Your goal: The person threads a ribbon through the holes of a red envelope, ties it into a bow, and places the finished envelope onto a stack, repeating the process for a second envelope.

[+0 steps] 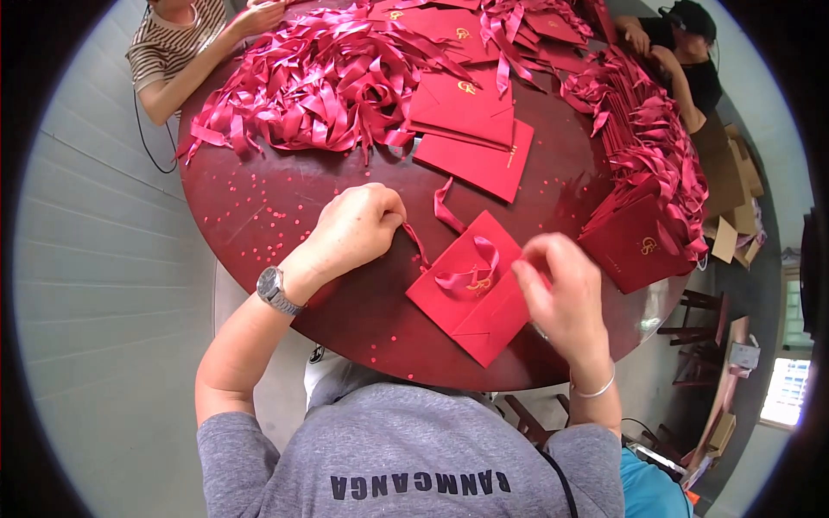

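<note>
A small red paper gift bag (449, 298) lies flat and turned at an angle on the table in front of me. A loop of pink satin ribbon (486, 259) rests across its face, over a gold emblem. To the bag's upper left, my left hand (363, 223) is closed in a pinch on a narrow ribbon (416, 242) that runs down to the bag's edge. Another ribbon strand (443, 207) stands up from the bag's upper edge. My right hand (566, 289) is at the bag's right edge, fingers curled and thumb near the index finger; whatever sits between them is hidden.
Beyond the bag are stacked red bags (475, 160) and a large heap of pink ribbons (311, 82). A row of ribboned bags (643, 233) lines the right side of the round table (345, 324). Red paper dots (259, 207) are scattered on it. Two people sit across.
</note>
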### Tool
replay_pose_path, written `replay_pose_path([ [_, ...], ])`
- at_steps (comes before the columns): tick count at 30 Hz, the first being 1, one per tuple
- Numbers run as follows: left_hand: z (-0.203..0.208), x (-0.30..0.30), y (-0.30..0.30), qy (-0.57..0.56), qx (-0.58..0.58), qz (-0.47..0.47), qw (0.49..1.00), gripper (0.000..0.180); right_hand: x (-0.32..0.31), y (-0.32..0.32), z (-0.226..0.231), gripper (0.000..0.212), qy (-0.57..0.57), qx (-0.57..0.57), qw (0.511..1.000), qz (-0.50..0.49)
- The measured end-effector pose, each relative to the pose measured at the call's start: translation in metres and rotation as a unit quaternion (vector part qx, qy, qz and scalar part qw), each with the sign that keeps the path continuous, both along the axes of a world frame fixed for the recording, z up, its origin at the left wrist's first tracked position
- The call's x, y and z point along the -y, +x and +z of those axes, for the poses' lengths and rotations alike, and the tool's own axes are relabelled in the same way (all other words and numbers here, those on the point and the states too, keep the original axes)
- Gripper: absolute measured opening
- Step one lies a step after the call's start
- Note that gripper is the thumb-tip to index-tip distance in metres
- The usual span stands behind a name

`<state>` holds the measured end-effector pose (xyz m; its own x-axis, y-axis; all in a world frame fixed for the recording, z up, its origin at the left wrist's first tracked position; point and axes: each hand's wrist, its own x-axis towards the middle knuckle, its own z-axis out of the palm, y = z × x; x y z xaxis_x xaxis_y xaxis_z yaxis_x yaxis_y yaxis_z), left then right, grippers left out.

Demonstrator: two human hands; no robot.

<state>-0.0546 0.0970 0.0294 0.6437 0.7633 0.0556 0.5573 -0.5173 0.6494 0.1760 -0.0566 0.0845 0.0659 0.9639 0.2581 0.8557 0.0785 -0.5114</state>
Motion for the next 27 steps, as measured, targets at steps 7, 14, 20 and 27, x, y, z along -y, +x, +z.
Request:
replay_pose_path([
  [7, -0.002, -0.004, 0.002, 0.06, -0.036, 0.011, 0.997, 0.01, 0.044, -0.01, -0.041, 0.038, -0.098, -0.015, 0.991, 0.091],
  [14, -0.008, -0.026, -0.011, 0.159, -0.124, 0.158, 0.967, 0.01, 0.047, -0.009, -0.044, 0.043, -0.103, -0.019, 0.991, 0.089],
  [20, -0.013, -0.029, -0.011, 0.158, -0.099, 0.167, 0.968, 0.01, 0.049, -0.009, -0.046, 0.044, -0.097, -0.012, 0.991, 0.092],
  [27, 0.005, 0.01, -0.005, 0.217, 0.137, 0.13, 0.958, 0.017, 0.051, -0.01, -0.049, 0.043, -0.082, -0.016, 0.994, 0.076],
])
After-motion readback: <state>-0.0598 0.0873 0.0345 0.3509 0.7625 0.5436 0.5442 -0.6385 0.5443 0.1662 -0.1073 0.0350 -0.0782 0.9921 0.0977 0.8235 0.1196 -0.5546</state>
